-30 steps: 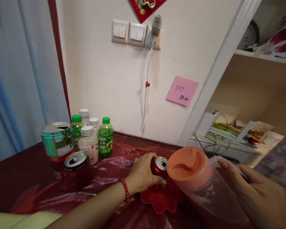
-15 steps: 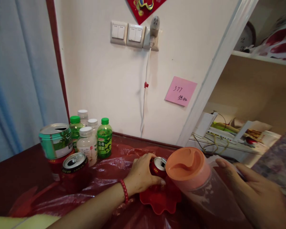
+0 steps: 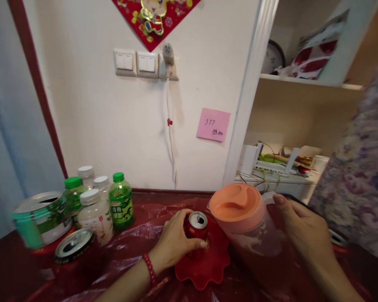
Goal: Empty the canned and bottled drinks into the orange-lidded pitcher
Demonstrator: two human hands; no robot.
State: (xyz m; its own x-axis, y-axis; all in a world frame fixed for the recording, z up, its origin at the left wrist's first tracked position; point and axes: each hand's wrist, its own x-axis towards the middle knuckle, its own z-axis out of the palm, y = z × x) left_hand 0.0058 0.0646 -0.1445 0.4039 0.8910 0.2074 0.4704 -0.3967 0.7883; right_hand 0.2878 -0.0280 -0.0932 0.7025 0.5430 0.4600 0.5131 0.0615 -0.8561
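My left hand [image 3: 173, 243], with a red bead bracelet at the wrist, is wrapped round a small red can [image 3: 196, 226] that stands upright on a red scalloped plate [image 3: 208, 268]. The can's top is open. My right hand [image 3: 302, 235] grips the side of a clear plastic pitcher [image 3: 255, 247] with an orange lid [image 3: 234, 205]. The pitcher is held just to the right of the can, tilted slightly toward it, its lid closed.
At the left stand several small bottles [image 3: 121, 201] with green and white caps, a green-labelled tin [image 3: 40, 218] stacked on a red one, and another red can [image 3: 75, 256]. Red plastic sheeting [image 3: 145, 222] covers the table. A shelf unit [image 3: 286, 167] with cables is at the right; a cord hangs down the wall.
The view has lifted and turned right, so everything sits lower and further left. The pitcher now stands more upright beside the can. Both hands keep their holds.
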